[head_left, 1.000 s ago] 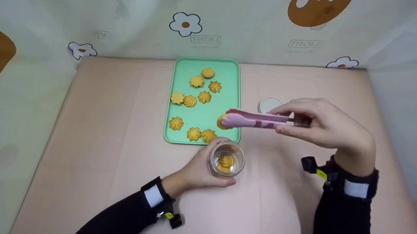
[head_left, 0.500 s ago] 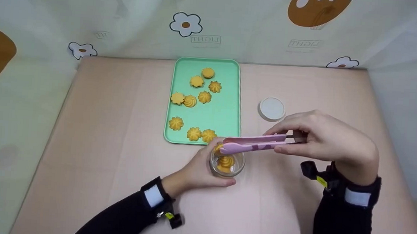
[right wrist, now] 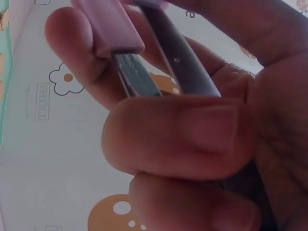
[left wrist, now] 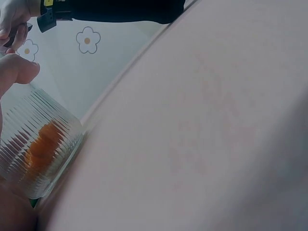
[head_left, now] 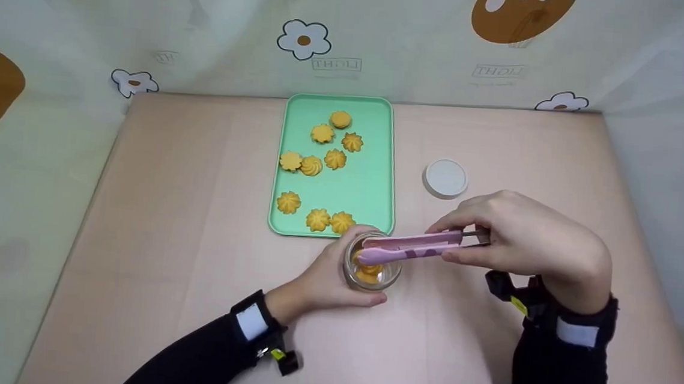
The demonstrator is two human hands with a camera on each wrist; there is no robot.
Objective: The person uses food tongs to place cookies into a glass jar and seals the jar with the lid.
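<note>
My left hand [head_left: 330, 275] grips a clear glass jar [head_left: 392, 276] from its left side, thumb toward the front. Cookies [head_left: 367, 276] lie at the bottom of the jar; through its ribbed wall the left wrist view shows them as an orange stack [left wrist: 44, 147]. My right hand [head_left: 519, 234] holds pink tongs [head_left: 410, 248] by their metal handle part [right wrist: 180, 62]. The tongs' tips reach down inside the jar's mouth, with a piece of yellow cookie at them, mostly hidden by the tips.
A green tray [head_left: 366, 185] behind the jar bears several swirled and flower-shaped cookies [head_left: 335, 159]. Right of the tray lies a round white lid [head_left: 445, 178], just beyond my right hand. A patterned curtain [head_left: 389, 32] hangs around the table's back and sides.
My right hand has brought the tongs with a cookie from over the tray's right edge toward me and down into the jar. The left hand and jar have stayed put.
</note>
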